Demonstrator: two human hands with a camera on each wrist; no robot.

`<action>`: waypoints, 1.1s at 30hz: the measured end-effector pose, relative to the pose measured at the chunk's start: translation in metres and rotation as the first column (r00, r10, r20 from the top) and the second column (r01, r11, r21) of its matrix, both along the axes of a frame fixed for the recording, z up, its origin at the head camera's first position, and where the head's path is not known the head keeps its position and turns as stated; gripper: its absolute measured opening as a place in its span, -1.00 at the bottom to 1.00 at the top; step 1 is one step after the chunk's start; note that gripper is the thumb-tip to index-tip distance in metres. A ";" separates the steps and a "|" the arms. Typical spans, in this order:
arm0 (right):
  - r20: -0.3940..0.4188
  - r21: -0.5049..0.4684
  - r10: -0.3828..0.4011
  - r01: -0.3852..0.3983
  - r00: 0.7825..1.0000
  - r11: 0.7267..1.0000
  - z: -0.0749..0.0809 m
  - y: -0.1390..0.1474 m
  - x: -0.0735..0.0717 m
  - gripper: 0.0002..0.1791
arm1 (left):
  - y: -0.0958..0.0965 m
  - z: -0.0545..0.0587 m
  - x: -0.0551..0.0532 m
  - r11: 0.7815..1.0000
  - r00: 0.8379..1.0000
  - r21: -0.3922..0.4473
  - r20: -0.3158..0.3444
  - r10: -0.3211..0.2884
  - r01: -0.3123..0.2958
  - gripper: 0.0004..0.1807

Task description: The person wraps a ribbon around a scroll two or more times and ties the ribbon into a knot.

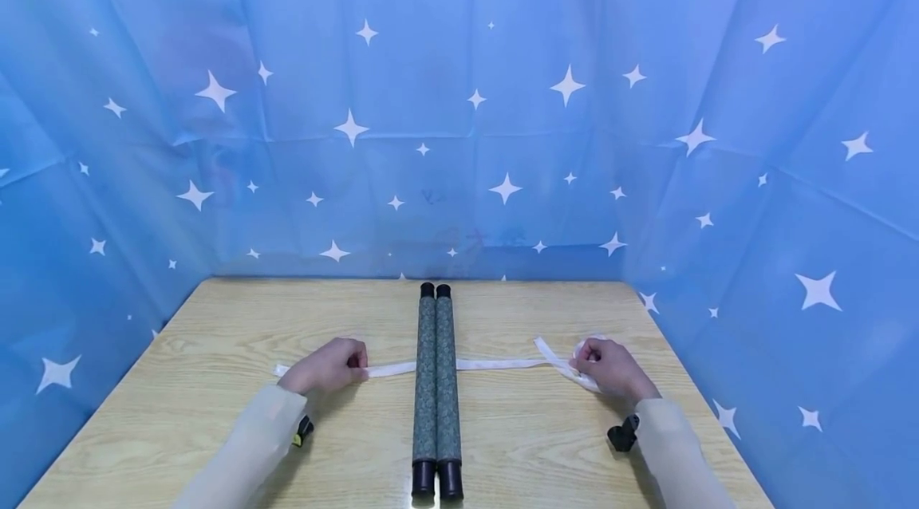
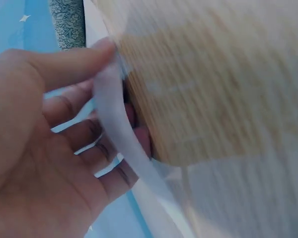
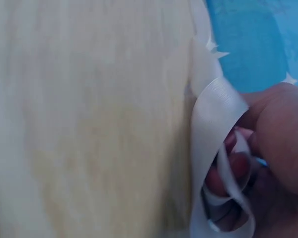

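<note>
Two green patterned rolls with dark end knobs, like a rolled-up scroll point(image 1: 436, 381), lie side by side, pointing away from me in the head view. A white ribbon point(image 1: 502, 364) crosses beneath them, showing on both sides. To the left, my left hand point(image 1: 326, 365) pinches the ribbon between thumb and forefinger; its tail sticks out past the wrist. In the left wrist view the ribbon point(image 2: 116, 111) runs down across the other, loosely bent fingers. Over on the right, my right hand point(image 1: 610, 365) pinches the ribbon's other part, where it bunches into loops point(image 3: 213, 116) around the fingers.
The scroll rests on a light wood-grain table point(image 1: 531, 445). A blue curtain with white stars point(image 1: 459, 94) surrounds the table's back and sides. Small dark devices sit at the left wrist point(image 1: 305, 431) and right wrist point(image 1: 623, 433).
</note>
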State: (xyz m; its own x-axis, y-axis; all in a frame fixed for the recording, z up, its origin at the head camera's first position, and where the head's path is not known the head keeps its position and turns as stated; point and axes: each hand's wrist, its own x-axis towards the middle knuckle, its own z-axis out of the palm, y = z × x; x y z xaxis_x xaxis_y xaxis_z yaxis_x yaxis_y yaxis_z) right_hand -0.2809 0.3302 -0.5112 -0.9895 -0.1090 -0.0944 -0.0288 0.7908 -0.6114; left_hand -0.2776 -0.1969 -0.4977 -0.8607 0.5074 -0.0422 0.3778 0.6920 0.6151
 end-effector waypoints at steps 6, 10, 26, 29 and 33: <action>-0.057 0.008 0.066 -0.066 0.996 0.998 0.001 0.007 0.003 -0.78 | 0.000 -0.002 -0.001 0.994 0.998 0.105 0.057 0.000 -0.006 -0.90; -0.048 -0.008 0.145 -0.146 0.988 0.989 0.010 0.013 0.003 -0.83 | -0.004 0.001 0.001 0.996 0.999 0.087 0.051 0.002 -0.006 -0.87; 0.061 -0.113 0.349 -0.341 0.935 0.933 0.033 0.041 0.010 -0.85 | -0.031 0.018 0.003 0.989 0.981 0.057 -0.125 0.146 -0.140 -0.85; 0.068 -0.138 0.365 -0.353 0.929 0.925 0.038 0.047 0.013 -0.84 | -0.041 0.022 0.003 0.983 0.974 0.057 -0.132 0.182 -0.176 -0.84; 0.069 -0.155 0.379 -0.366 0.923 0.918 0.044 0.055 0.016 -0.83 | -0.055 0.025 0.004 0.972 0.965 0.041 -0.123 0.234 -0.230 -0.82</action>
State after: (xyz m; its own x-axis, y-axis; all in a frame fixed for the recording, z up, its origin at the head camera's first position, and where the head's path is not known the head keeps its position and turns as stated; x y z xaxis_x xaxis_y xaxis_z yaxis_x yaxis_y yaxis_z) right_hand -0.2653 0.3848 -0.4670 -0.8616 -0.4866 -0.1446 -0.2408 0.6426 -0.7274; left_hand -0.2737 -0.2517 -0.4730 -0.9524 0.2928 0.0851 0.2847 0.7539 0.5921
